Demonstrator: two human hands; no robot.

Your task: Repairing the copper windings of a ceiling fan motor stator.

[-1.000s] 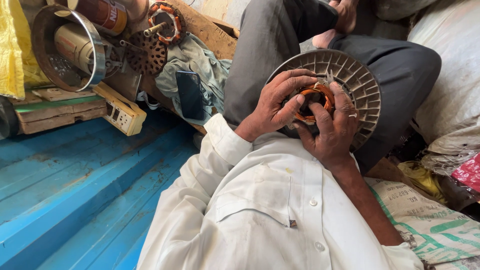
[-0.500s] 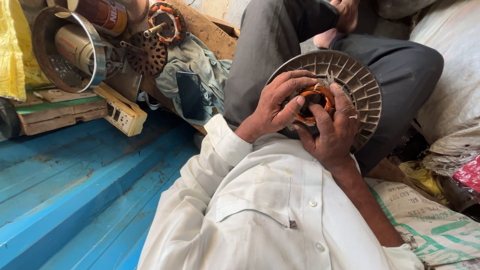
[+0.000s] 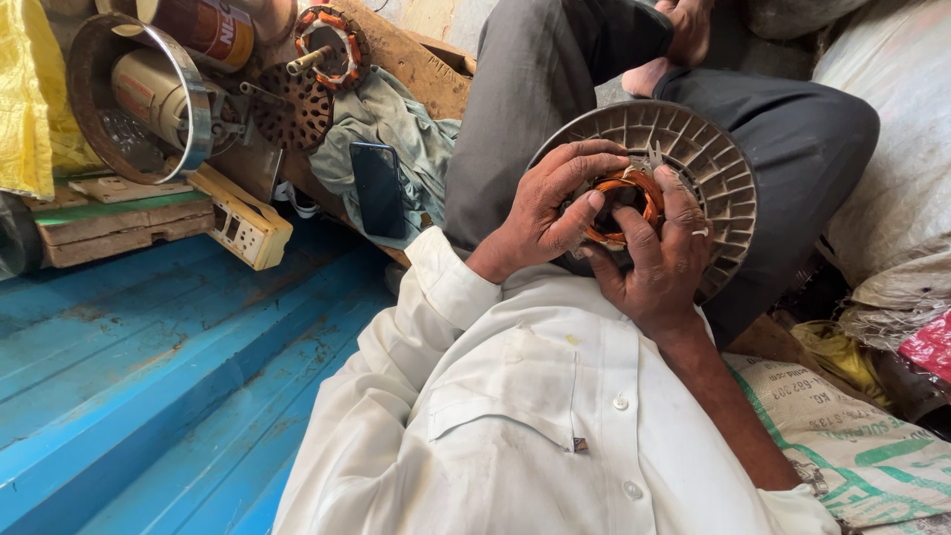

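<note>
A round grey ribbed motor housing [image 3: 721,168] rests against my knee in grey trousers. In its middle sits an orange copper winding [image 3: 626,188]. My left hand [image 3: 540,213], coming out of a white sleeve, grips the housing's left side, with its fingertips on the winding. From below, my right hand [image 3: 659,263], which wears a ring, holds the housing. Its fingers reach up over the winding and hide part of it.
A black phone [image 3: 377,188] lies on a grey-green cloth [image 3: 416,129] beside my leg. A beige switch box [image 3: 243,223], a metal ring [image 3: 149,94], another wound stator [image 3: 330,45] and wooden planks [image 3: 109,228] crowd the upper left. Blue boards [image 3: 149,386] lie at left and printed sacks [image 3: 862,446] at right.
The fingers of both hands have shifted slightly on the winding. The housing stays in the same place.
</note>
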